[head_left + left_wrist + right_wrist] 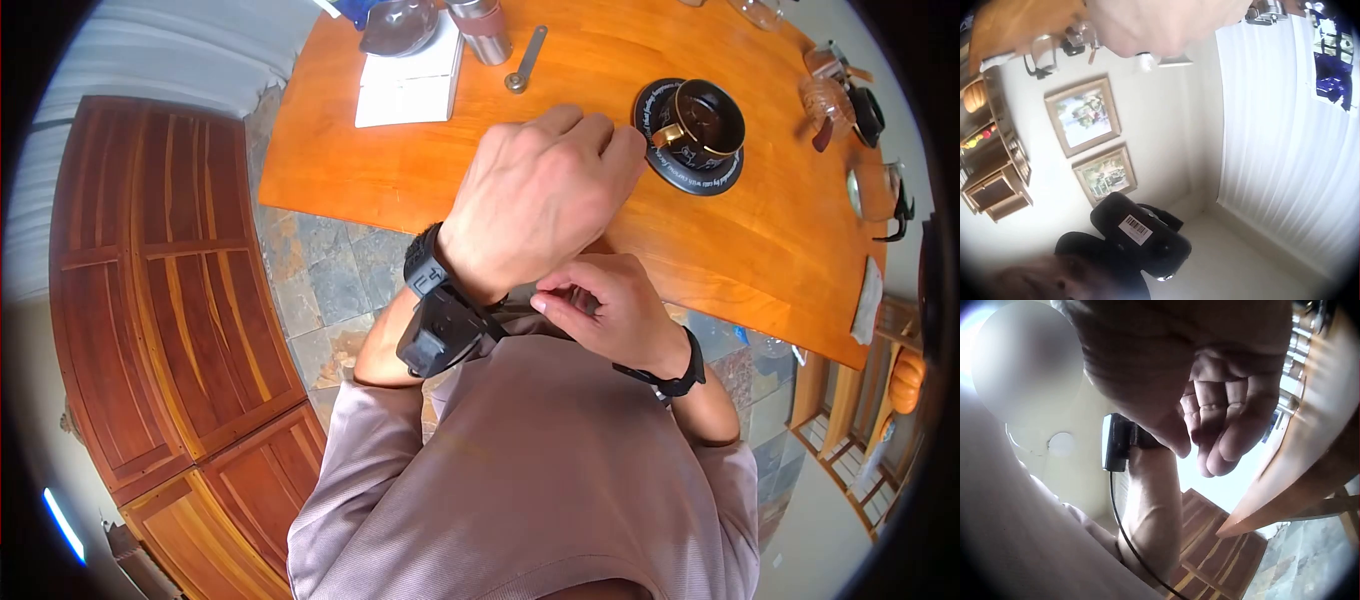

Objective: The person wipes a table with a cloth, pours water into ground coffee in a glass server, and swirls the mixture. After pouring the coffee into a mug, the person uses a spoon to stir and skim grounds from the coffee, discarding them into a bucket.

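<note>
My left hand [550, 190] hangs loosely bent over the table's near edge, its back up and its fingertips mostly hidden. Nothing shows in its grasp. Below and to the right of it is my right hand [622, 308], fingers loosely curled around bare air; the right wrist view shows the empty palm and fingers [1222, 444]. A black cup [708, 118] with a gold handle stands on a black saucer [725, 182] with white lettering, just right of the left knuckles. Some dark contents show inside the cup.
Beyond the left hand lie a metal scoop [530, 62], a steel tumbler [484, 32] with a brown band, and a white box-like block [405, 95] with a dark bowl [398, 27] on it. Glassware, including a glass pot [875, 190], lines the wooden table's right side.
</note>
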Demonstrator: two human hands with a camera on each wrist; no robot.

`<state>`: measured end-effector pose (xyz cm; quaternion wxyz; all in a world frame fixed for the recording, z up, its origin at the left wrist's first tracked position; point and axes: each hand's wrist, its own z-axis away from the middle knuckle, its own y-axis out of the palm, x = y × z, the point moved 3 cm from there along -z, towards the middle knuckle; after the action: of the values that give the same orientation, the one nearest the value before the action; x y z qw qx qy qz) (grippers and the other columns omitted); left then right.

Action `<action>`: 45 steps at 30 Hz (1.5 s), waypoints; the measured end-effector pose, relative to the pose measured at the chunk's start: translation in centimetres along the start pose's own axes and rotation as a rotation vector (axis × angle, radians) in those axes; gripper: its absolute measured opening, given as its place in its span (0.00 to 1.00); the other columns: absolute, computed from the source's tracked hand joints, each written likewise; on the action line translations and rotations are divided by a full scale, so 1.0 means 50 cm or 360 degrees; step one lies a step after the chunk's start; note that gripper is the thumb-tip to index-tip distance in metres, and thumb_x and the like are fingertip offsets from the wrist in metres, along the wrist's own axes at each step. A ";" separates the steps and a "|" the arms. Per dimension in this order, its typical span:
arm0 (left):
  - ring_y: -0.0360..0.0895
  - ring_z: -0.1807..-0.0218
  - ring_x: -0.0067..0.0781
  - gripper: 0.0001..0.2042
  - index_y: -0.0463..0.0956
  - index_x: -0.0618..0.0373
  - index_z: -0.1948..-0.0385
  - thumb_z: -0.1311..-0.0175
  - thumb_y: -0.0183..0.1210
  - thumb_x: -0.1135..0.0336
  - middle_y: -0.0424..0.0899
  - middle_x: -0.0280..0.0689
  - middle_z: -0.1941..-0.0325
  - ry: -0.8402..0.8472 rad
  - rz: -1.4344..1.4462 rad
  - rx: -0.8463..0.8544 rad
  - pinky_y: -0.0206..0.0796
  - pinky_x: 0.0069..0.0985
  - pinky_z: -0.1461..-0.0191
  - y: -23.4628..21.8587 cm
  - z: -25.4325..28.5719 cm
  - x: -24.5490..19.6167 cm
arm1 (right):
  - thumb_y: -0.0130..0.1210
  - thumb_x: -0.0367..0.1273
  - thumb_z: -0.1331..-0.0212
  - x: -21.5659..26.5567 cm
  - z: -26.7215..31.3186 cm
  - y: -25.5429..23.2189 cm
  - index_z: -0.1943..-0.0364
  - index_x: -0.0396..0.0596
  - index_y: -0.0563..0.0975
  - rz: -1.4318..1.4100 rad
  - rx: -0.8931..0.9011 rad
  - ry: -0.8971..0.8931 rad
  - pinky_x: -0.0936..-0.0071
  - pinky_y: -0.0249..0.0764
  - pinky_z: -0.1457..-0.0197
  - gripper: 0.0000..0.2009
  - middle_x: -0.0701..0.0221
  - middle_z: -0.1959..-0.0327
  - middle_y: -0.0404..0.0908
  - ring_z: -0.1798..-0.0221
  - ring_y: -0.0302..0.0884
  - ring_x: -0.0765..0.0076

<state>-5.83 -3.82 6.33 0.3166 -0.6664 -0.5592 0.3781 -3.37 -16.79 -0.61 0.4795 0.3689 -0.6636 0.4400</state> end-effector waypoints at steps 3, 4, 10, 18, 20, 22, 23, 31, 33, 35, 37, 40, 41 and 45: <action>0.76 0.73 0.43 0.06 0.75 0.55 0.71 0.38 0.62 0.66 0.76 0.37 0.75 -0.0036 -0.0039 0.0058 0.66 0.37 0.74 0.014 0.006 0.018 | 0.63 0.28 0.43 -0.001 -0.001 0.002 0.69 0.43 0.79 0.0018 0.0071 0.0019 0.71 0.73 0.72 0.04 0.67 0.77 0.81 0.77 0.79 0.65; 0.76 0.73 0.44 0.06 0.75 0.55 0.71 0.38 0.62 0.66 0.77 0.37 0.74 -0.0011 -0.0035 0.0071 0.66 0.38 0.74 0.020 0.004 0.026 | 0.64 0.28 0.43 0.006 -0.003 0.003 0.68 0.43 0.79 0.0087 0.0140 -0.0051 0.72 0.74 0.72 0.05 0.67 0.77 0.81 0.77 0.79 0.65; 0.76 0.74 0.45 0.06 0.75 0.55 0.72 0.38 0.62 0.66 0.76 0.38 0.76 0.0021 -0.0188 -0.0024 0.66 0.38 0.75 0.028 -0.016 0.063 | 0.67 0.33 0.44 0.056 -0.016 0.019 0.62 0.42 0.77 -0.0076 0.0028 -0.0179 0.74 0.75 0.74 0.12 0.67 0.77 0.80 0.76 0.81 0.67; 0.76 0.74 0.42 0.06 0.73 0.54 0.73 0.39 0.60 0.67 0.74 0.37 0.78 0.0109 -0.0121 -0.0119 0.67 0.36 0.75 0.048 -0.027 0.044 | 0.74 0.28 0.56 0.110 -0.032 0.033 0.54 0.45 0.79 0.0846 -0.0605 -0.1164 0.74 0.70 0.71 0.22 0.70 0.69 0.77 0.71 0.73 0.66; 0.76 0.73 0.41 0.05 0.72 0.54 0.72 0.41 0.60 0.69 0.74 0.36 0.78 0.0139 -0.0150 -0.0073 0.68 0.35 0.75 0.055 -0.026 0.047 | 0.69 0.33 0.56 0.114 -0.037 0.038 0.56 0.48 0.78 0.0999 -0.0678 -0.1387 0.76 0.67 0.74 0.20 0.72 0.67 0.71 0.69 0.69 0.68; 0.77 0.71 0.39 0.05 0.70 0.54 0.70 0.45 0.58 0.70 0.75 0.35 0.77 0.0225 -0.0331 0.0116 0.69 0.35 0.74 0.068 -0.028 0.054 | 0.70 0.36 0.57 0.122 -0.040 0.040 0.61 0.48 0.77 0.0862 -0.0606 -0.1057 0.76 0.66 0.74 0.18 0.72 0.69 0.69 0.69 0.69 0.67; 0.77 0.71 0.39 0.05 0.70 0.54 0.70 0.45 0.58 0.70 0.75 0.35 0.77 0.0225 -0.0330 0.0109 0.69 0.35 0.74 0.068 -0.032 0.056 | 0.71 0.40 0.55 0.120 -0.052 0.037 0.67 0.48 0.74 0.0917 -0.0598 -0.0994 0.74 0.67 0.75 0.18 0.72 0.74 0.69 0.73 0.69 0.67; 0.82 0.69 0.38 0.05 0.71 0.57 0.72 0.48 0.57 0.71 0.81 0.39 0.73 -0.0049 -0.0486 -0.0005 0.72 0.34 0.77 0.068 -0.044 0.093 | 0.76 0.40 0.56 0.091 -0.100 0.032 0.55 0.39 0.64 0.0451 -0.0579 -0.0029 0.75 0.75 0.76 0.33 0.66 0.77 0.80 0.77 0.80 0.70; 0.82 0.69 0.39 0.05 0.70 0.57 0.73 0.47 0.58 0.70 0.81 0.40 0.73 -0.0111 -0.0516 -0.0102 0.72 0.35 0.77 0.071 -0.048 0.107 | 0.74 0.38 0.54 0.089 -0.100 0.041 0.53 0.38 0.65 0.0429 -0.0533 -0.0020 0.76 0.75 0.74 0.32 0.67 0.77 0.80 0.77 0.80 0.72; 0.81 0.70 0.40 0.06 0.70 0.57 0.74 0.45 0.58 0.70 0.81 0.41 0.73 -0.0178 -0.0543 -0.0198 0.72 0.35 0.76 0.070 -0.047 0.114 | 0.72 0.35 0.52 0.073 -0.097 0.049 0.51 0.38 0.65 0.0408 -0.0482 -0.0007 0.77 0.75 0.73 0.30 0.67 0.76 0.81 0.76 0.80 0.74; 0.78 0.78 0.40 0.10 0.73 0.55 0.74 0.35 0.61 0.62 0.79 0.37 0.80 -0.0292 -0.0393 -0.0572 0.67 0.37 0.77 0.048 -0.045 0.116 | 0.69 0.35 0.51 0.052 -0.091 0.047 0.52 0.40 0.66 0.0095 -0.0554 -0.0229 0.70 0.74 0.75 0.27 0.64 0.76 0.81 0.79 0.80 0.64; 0.78 0.81 0.33 0.09 0.75 0.56 0.73 0.35 0.61 0.64 0.79 0.37 0.82 -0.0491 0.0071 -0.0894 0.65 0.33 0.78 0.020 -0.050 0.102 | 0.67 0.30 0.48 0.045 -0.076 0.033 0.50 0.37 0.66 -0.0443 -0.0531 -0.0012 0.79 0.72 0.72 0.24 0.67 0.73 0.81 0.74 0.79 0.77; 0.73 0.79 0.23 0.07 0.75 0.59 0.69 0.31 0.57 0.67 0.76 0.32 0.80 -0.0480 0.0246 -0.0894 0.62 0.25 0.77 0.007 -0.054 0.090 | 0.65 0.27 0.45 0.043 -0.071 0.026 0.49 0.38 0.66 -0.0549 -0.0496 -0.0044 0.84 0.70 0.69 0.23 0.70 0.72 0.81 0.71 0.76 0.84; 0.80 0.77 0.26 0.07 0.75 0.63 0.65 0.32 0.59 0.68 0.82 0.37 0.75 -0.0682 0.0780 -0.0839 0.72 0.22 0.75 0.014 -0.070 0.097 | 0.64 0.26 0.43 0.042 -0.061 0.009 0.46 0.38 0.65 -0.0688 -0.0420 -0.0071 0.83 0.72 0.66 0.24 0.69 0.67 0.82 0.68 0.77 0.82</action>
<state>-2.01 0.85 6.81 -0.0875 -0.7443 -0.5149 0.4163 -3.40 -13.94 1.79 0.5917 0.4461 -0.6314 0.2285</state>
